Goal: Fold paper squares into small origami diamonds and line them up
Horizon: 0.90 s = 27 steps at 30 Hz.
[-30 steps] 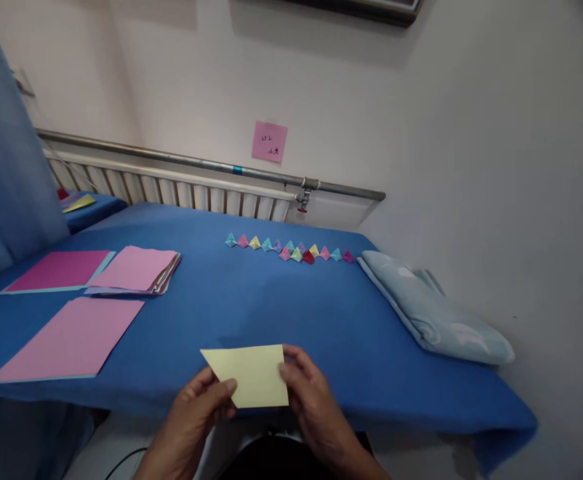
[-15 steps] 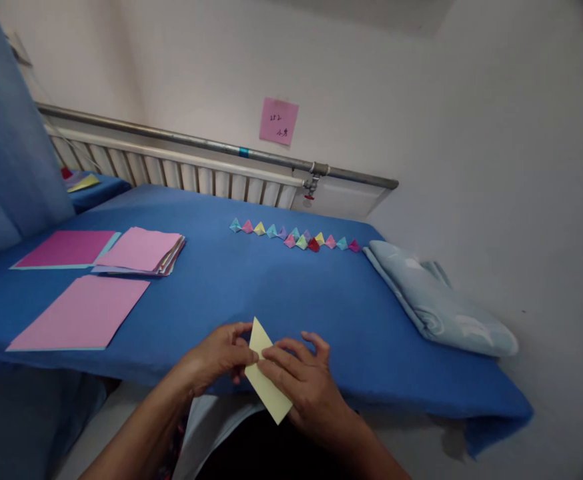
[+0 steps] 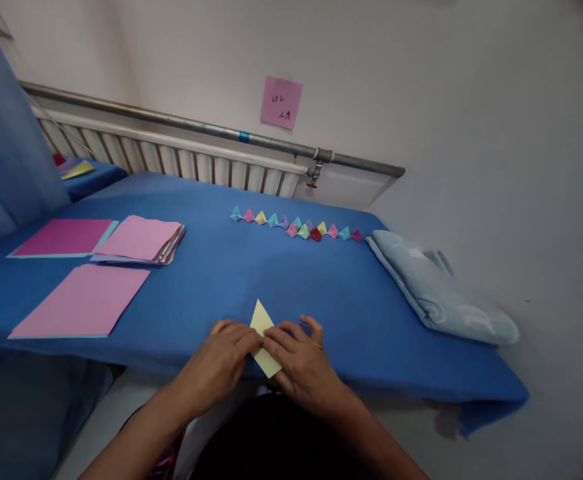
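A folded pale yellow paper [image 3: 262,333] lies at the near edge of the blue-covered table [image 3: 251,280]. My left hand [image 3: 219,363] and my right hand [image 3: 299,363] press on it from either side, their fingertips meeting over the paper. Only its pointed far tip and a near corner show between the fingers. Both hands rest low on the cloth, fingers bent down onto the fold.
A row of several small coloured folded paper pieces [image 3: 296,227] runs along the far side. Pink sheets [image 3: 84,300], a paper stack [image 3: 141,240] and a magenta sheet [image 3: 61,238] lie at left. A folded light-blue cloth [image 3: 436,290] lies at right. A radiator [image 3: 171,160] lines the wall.
The yellow paper went from a flat rectangle held up in both hands to a narrower pointed fold, and it now sits pressed onto the table edge under my fingers.
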Each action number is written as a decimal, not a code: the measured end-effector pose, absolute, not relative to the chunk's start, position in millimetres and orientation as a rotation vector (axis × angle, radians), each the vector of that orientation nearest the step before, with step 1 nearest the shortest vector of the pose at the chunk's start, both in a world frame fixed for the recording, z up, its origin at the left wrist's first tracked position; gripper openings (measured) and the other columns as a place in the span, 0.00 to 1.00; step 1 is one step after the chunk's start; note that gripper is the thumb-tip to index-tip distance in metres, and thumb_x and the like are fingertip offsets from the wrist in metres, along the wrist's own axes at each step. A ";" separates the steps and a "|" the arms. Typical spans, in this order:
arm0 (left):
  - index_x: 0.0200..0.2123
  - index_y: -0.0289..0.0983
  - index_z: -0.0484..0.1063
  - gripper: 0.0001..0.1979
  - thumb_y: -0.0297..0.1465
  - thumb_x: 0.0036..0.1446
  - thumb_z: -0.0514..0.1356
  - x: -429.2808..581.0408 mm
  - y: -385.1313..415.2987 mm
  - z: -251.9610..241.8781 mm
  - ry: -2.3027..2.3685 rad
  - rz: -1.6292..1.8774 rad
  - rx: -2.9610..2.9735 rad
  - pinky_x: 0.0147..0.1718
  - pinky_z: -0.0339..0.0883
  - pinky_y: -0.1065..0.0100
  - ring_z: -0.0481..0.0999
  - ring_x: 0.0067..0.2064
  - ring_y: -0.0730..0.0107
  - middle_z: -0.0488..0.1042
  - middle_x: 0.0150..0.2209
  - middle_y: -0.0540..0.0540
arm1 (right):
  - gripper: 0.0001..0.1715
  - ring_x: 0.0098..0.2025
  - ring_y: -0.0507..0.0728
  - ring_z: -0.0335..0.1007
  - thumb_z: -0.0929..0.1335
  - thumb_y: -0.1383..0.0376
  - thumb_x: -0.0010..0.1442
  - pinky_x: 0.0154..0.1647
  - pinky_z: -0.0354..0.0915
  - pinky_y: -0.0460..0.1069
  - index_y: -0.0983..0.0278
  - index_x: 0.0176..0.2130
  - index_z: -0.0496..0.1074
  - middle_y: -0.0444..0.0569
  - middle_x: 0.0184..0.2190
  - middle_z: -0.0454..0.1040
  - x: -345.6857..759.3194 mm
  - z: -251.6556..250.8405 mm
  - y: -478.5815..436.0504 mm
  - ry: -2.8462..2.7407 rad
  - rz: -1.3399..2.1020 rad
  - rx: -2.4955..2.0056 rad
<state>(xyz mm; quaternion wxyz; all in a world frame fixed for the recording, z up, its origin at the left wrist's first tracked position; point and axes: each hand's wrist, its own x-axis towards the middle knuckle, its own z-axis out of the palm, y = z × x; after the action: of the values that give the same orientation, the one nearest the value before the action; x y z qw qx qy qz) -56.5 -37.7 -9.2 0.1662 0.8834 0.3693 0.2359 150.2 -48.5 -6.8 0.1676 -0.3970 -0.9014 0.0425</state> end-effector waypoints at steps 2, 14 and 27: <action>0.44 0.40 0.68 0.18 0.17 0.55 0.48 -54.8 -42.4 -12.3 1.058 0.670 2.547 0.53 0.56 0.56 0.73 0.46 0.66 0.76 0.43 0.46 | 0.24 0.53 0.61 0.61 0.67 0.67 0.57 0.59 0.36 0.62 0.58 0.54 0.65 0.48 0.50 0.73 153.9 -7.4 -54.6 -2.529 0.084 -1.135; 0.42 0.39 0.68 0.11 0.25 0.54 0.57 -39.3 -49.9 -22.7 1.195 0.845 2.655 0.53 0.55 0.51 0.73 0.46 0.61 0.75 0.44 0.44 | 0.10 0.47 0.59 0.65 0.65 0.67 0.62 0.55 0.44 0.58 0.58 0.43 0.73 0.47 0.42 0.76 176.3 -12.1 -73.4 -2.235 -0.078 -1.261; 0.39 0.39 0.71 0.09 0.24 0.58 0.54 -36.2 -51.8 -24.3 1.240 0.898 2.726 0.50 0.57 0.56 0.74 0.44 0.64 0.76 0.43 0.45 | 0.10 0.45 0.58 0.67 0.64 0.68 0.61 0.49 0.54 0.55 0.61 0.42 0.72 0.50 0.42 0.75 178.8 -26.0 -74.8 -2.012 0.149 -1.397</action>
<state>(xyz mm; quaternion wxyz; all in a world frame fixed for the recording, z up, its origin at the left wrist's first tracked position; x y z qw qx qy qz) -36.2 -51.8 -24.3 0.0076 0.8719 0.3965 0.2872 178.8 -74.8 -26.0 0.3371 -0.5359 -0.7720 0.0572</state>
